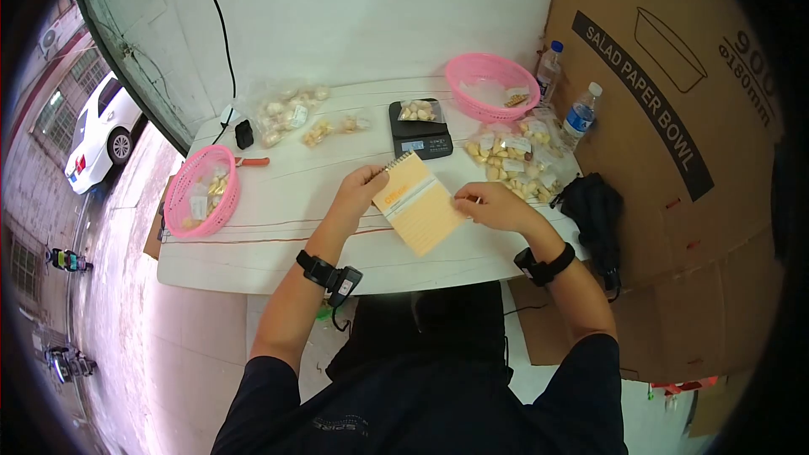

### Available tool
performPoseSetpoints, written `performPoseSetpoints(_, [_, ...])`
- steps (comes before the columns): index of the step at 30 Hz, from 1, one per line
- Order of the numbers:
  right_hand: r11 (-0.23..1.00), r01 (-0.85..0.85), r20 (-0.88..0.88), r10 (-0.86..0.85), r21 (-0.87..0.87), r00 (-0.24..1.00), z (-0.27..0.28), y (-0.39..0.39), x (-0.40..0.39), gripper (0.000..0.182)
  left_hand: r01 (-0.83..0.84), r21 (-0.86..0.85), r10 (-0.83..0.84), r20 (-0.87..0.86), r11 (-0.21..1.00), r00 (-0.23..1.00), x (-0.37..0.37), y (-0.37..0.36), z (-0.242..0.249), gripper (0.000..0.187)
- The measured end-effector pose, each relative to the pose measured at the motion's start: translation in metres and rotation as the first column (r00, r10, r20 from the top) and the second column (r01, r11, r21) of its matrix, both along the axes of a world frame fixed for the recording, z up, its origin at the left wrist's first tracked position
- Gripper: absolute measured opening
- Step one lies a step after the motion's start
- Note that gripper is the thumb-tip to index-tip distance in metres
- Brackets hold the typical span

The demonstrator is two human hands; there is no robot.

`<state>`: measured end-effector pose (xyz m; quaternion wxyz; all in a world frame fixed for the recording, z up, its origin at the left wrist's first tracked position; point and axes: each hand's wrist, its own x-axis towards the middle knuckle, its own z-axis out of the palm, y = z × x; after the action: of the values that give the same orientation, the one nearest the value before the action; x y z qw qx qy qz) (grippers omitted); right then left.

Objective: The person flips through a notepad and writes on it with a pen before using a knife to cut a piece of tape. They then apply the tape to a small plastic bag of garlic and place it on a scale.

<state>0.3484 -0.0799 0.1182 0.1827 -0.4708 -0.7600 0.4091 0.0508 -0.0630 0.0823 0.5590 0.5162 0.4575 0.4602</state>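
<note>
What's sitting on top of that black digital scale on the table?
A clear plastic bag of pale, roundish pieces lies on the black digital scale. Its lit display shows, but whatever is directly under the bag is covered.

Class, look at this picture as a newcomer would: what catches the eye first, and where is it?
First comes the yellow notepad, held in both hands at the front of the white table. Next are two bright pink baskets, one at the table's left end, the other at the back right. The tall cardboard lettered "SALAD PAPER BOWL" fills the right side.
</note>
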Motion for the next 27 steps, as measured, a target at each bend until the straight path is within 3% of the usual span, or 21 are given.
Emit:
performPoseSetpoints(3, [0.998, -0.052, 0.007, 0.053, -0.03, 0.999, -0.001, -0.009, -0.001, 0.051, 0.017, -0.113, -0.011, 0.049, 0.993, 0.999, -0.001, -0.005, 0.0, 0.03])
performPoseSetpoints(8, [0.989, -0.143, 0.076, 0.14, 0.025, 0.987, 0.012, -0.029, -0.01, 0.06, 0.039, -0.155, -0.035, 0.025, 0.987, 0.999, -0.009, -0.004, -0.009, 0.03])
performPoseSetpoints(10, [0.942, -0.23, 0.236, 0.172, 0.246, 0.956, 0.002, -0.029, -0.012, 0.066, 0.051, -0.178, -0.046, 0.033, 0.983, 0.998, -0.009, -0.004, -0.007, 0.03])
performPoseSetpoints(13, [0.901, -0.266, 0.235, 0.191, 0.344, 0.953, -0.002, -0.029, -0.013, 0.06, 0.064, -0.227, -0.067, -0.004, 0.972, 0.998, -0.009, -0.003, -0.007, 0.03])
performPoseSetpoints(17, [0.9, -0.297, 0.304, 0.199, 0.319, 0.931, 0.008, -0.029, -0.012, 0.055, 0.105, -0.244, -0.121, -0.05, 0.964, 0.991, -0.013, -0.001, -0.011, 0.035])
performPoseSetpoints(19, [0.88, -0.319, 0.249, 0.24, 0.353, 0.938, 0.006, -0.027, -0.009, 0.038, 0.123, -0.253, -0.141, -0.057, 0.96, 0.988, -0.014, 0.0, -0.014, 0.034])
performPoseSetpoints(20, [0.88, -0.319, 0.25, 0.24, 0.352, 0.938, 0.005, -0.027, -0.01, 0.038, 0.139, -0.247, -0.165, -0.086, 0.959, 0.983, -0.015, 0.0, -0.016, 0.034])
performPoseSetpoints(22, [0.864, -0.239, 0.032, 0.252, 0.444, 0.967, 0.002, -0.025, -0.011, 0.021, 0.157, -0.242, -0.188, -0.114, 0.957, 0.975, -0.012, -0.003, -0.014, 0.034])
performPoseSetpoints(23, [0.864, -0.239, 0.032, 0.251, 0.443, 0.967, 0.002, -0.024, -0.013, 0.021, 0.174, -0.262, -0.216, -0.14, 0.949, 0.966, -0.011, -0.005, -0.013, 0.034])
performPoseSetpoints(25, [0.833, -0.088, -0.108, 0.174, 0.546, 0.979, 0.004, -0.019, -0.018, 0.016, 0.193, -0.285, -0.246, -0.164, 0.939, 0.955, -0.007, -0.008, -0.014, 0.035])
performPoseSetpoints(26, [0.835, -0.085, -0.109, 0.171, 0.544, 0.979, 0.005, -0.018, -0.021, 0.016, 0.175, -0.238, -0.223, -0.192, 0.955, 0.956, -0.004, -0.008, -0.017, 0.041])
performPoseSetpoints(27, [0.86, 0.03, -0.217, 0.095, 0.51, 0.971, 0.007, -0.016, -0.022, 0.016, 0.159, -0.189, -0.199, -0.219, 0.969, 0.955, -0.003, -0.008, -0.021, 0.047])
